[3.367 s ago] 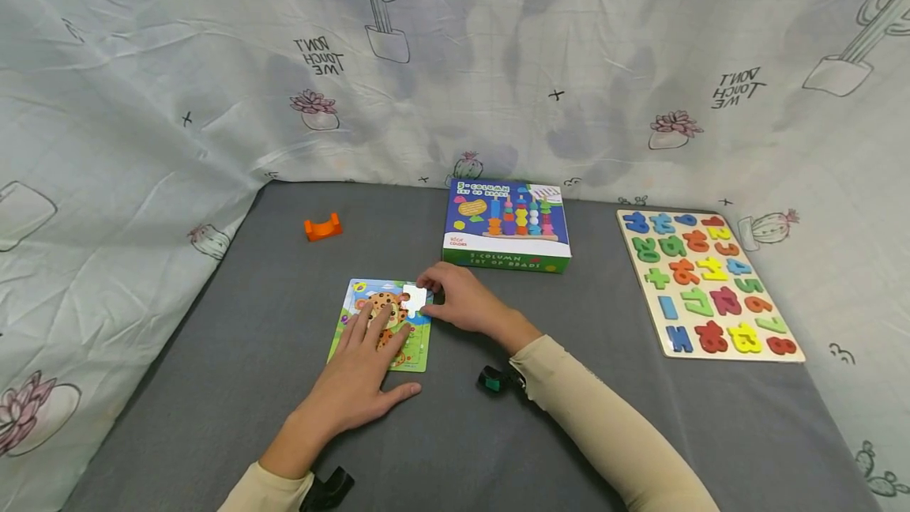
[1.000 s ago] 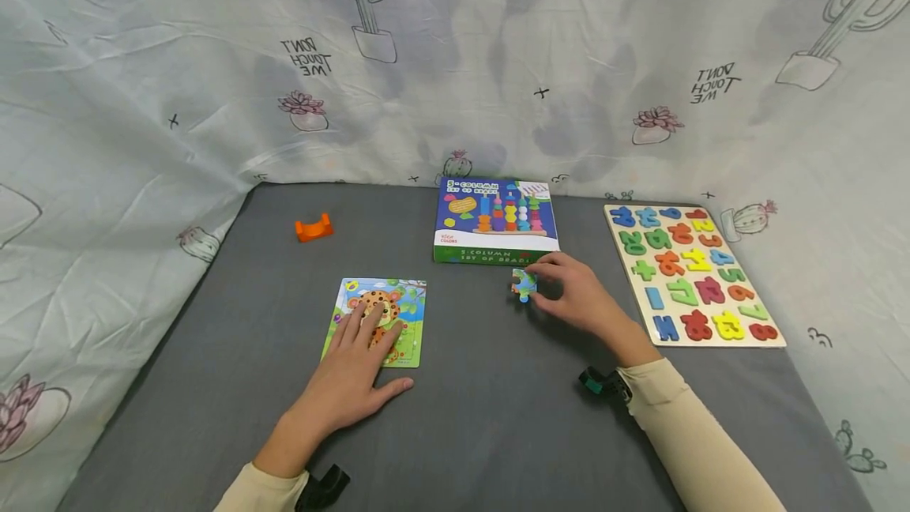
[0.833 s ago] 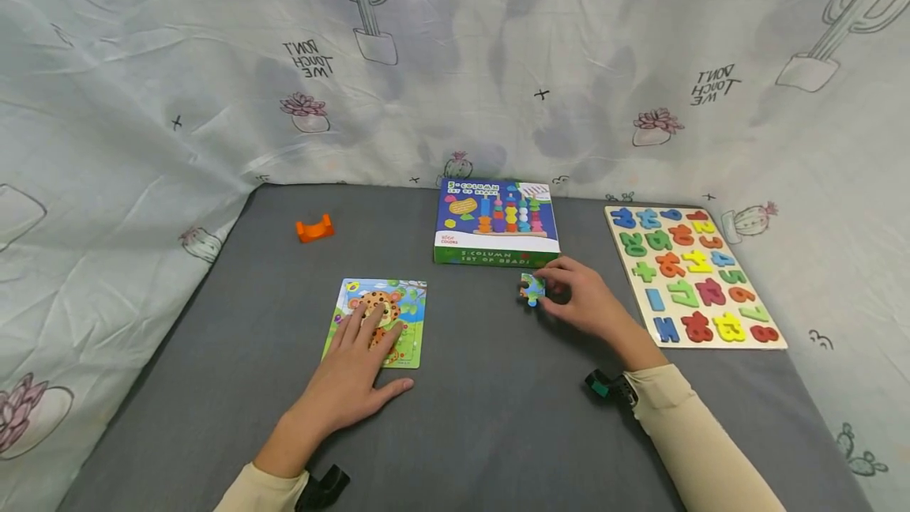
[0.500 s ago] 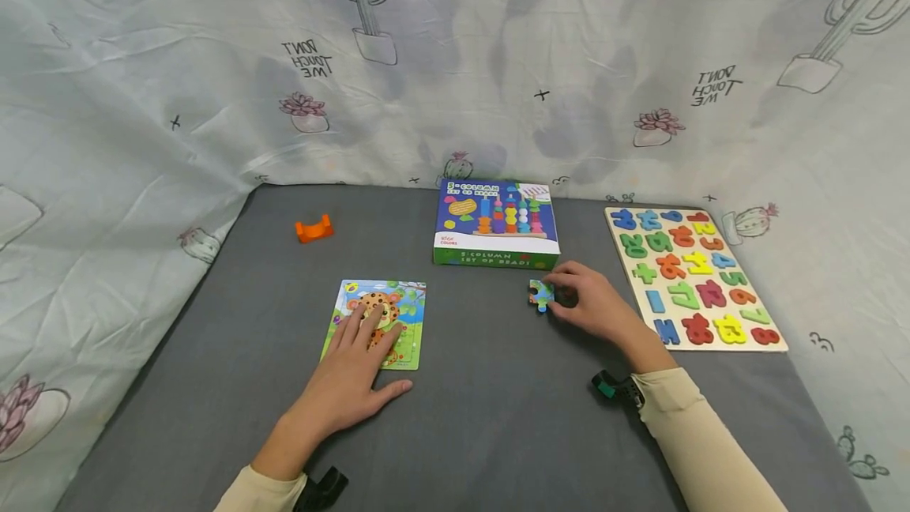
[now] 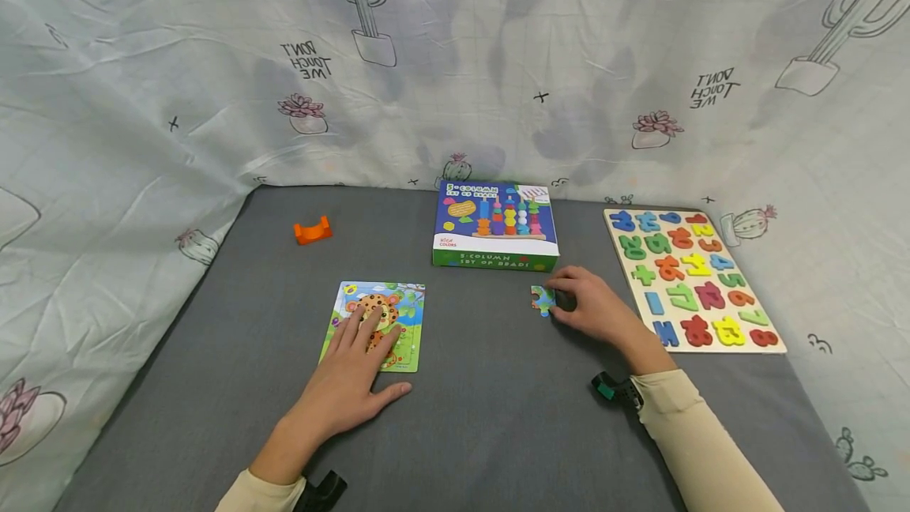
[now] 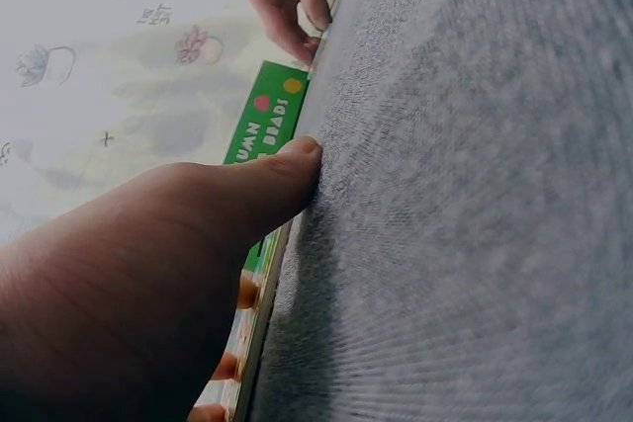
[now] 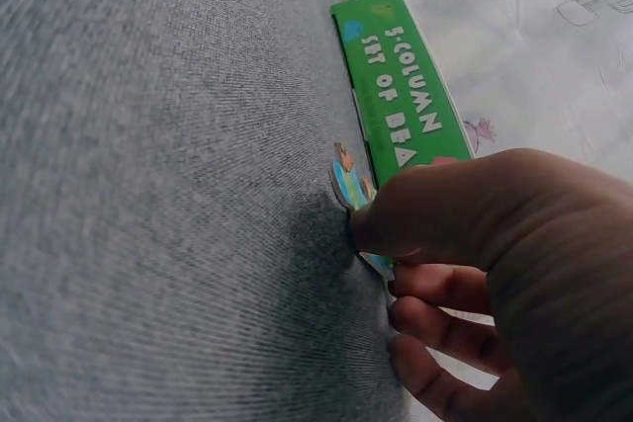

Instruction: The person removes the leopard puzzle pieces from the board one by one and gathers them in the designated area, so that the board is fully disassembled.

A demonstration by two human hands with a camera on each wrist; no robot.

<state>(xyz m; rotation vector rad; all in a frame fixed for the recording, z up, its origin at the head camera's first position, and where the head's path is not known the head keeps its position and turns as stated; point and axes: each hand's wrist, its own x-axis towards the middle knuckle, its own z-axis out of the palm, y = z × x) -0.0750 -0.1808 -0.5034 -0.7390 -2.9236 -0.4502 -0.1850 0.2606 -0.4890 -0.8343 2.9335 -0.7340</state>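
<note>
My left hand [image 5: 348, 378] lies over a puzzle board [image 5: 408, 350] with a spotted leopard cub on it. Its fingers are spread and rest on the picture, covering part of it; the thumb lies out to the side on the cloth. To the right, my right hand [image 5: 597, 306] pinches a small blue-green jigsaw piece [image 5: 542, 300] between thumb and fingers. In the right wrist view the jigsaw piece [image 7: 348, 183] is down at the grey cloth, partly hidden by the thumb.
A bead-set box [image 5: 494, 259] stands behind the right hand. Farther right lies a board of coloured letter shapes [image 5: 682, 283]. An orange curved block [image 5: 313, 231] sits at the back left. Patterned curtain [image 5: 455, 62] rises behind the grey-covered table [image 5: 483, 417].
My right hand has moved from the board's upper right corner to the right, carrying the jigsaw piece, then lowered it to the cloth. That corner, white before, shows printed picture. The left hand stays put.
</note>
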